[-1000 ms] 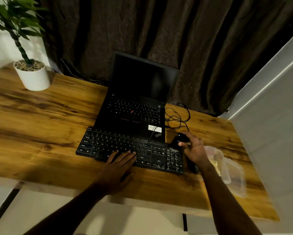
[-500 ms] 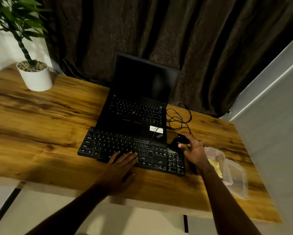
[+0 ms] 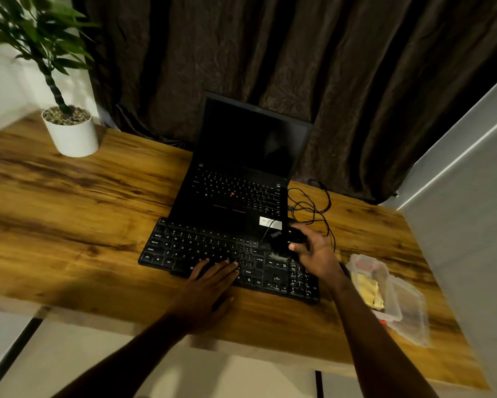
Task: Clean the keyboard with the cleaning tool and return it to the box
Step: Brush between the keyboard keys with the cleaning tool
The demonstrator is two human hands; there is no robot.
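Note:
A black external keyboard [image 3: 201, 248] lies on the wooden desk [image 3: 69, 214] in front of a laptop. My left hand [image 3: 210, 280] rests flat on the keyboard's front edge with straight fingers. My right hand [image 3: 313, 251] grips a small black cleaning tool [image 3: 291, 238] over the keyboard's upper right part, near the laptop's corner. A clear plastic box [image 3: 385, 291] with its lid open lies at the desk's right, just beyond my right wrist, with something yellow inside.
An open black laptop [image 3: 241, 179] with a dark screen stands behind the keyboard. A tangled black cable [image 3: 310, 205] lies to its right. A white potted plant [image 3: 72, 133] stands at the far left. Dark curtain behind; a grey wall on the right.
My right hand with the tool has shifted slightly left, from the keyboard's right end to over its right-hand keys. My left hand stays in place. The camera view drifted a little.

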